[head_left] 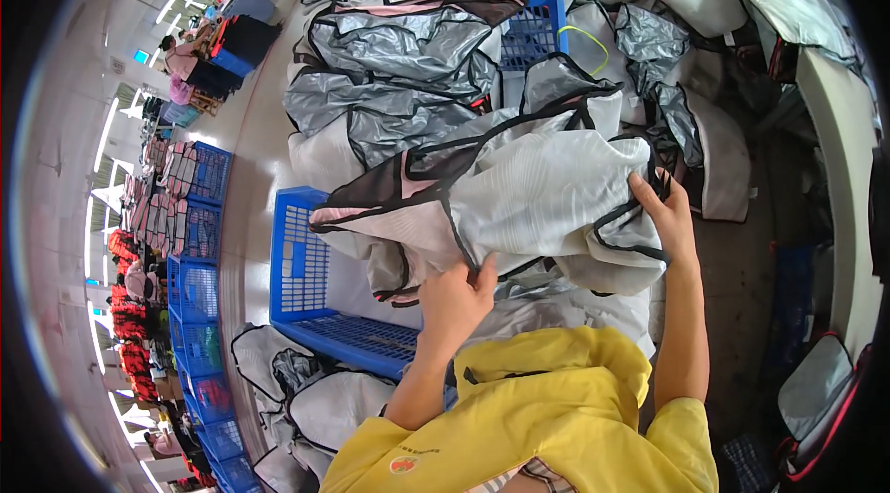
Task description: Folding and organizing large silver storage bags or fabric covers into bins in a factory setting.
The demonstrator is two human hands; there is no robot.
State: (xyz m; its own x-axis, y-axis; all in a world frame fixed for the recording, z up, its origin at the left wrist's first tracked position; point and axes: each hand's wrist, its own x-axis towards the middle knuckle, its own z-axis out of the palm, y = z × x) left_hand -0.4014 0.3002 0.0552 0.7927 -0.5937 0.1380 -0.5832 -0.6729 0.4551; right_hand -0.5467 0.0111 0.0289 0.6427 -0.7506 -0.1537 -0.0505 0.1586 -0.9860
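White fabric piece with black edging [547, 192] is held up in front of you, stretched between your two hands, a pale pink panel toward its left end. Your left hand [459, 303] has its grip closed on the lower edge; your right hand [666, 215] has its grip on the right end, thumb pressed to the cloth. Below it to the left sits a blue crate [295, 294], partly hidden by the cloth. Beyond, silver and white pieces [399, 44] lie heaped near another blue crate [547, 9]. More edged pieces [338, 410] lie beside your left forearm.
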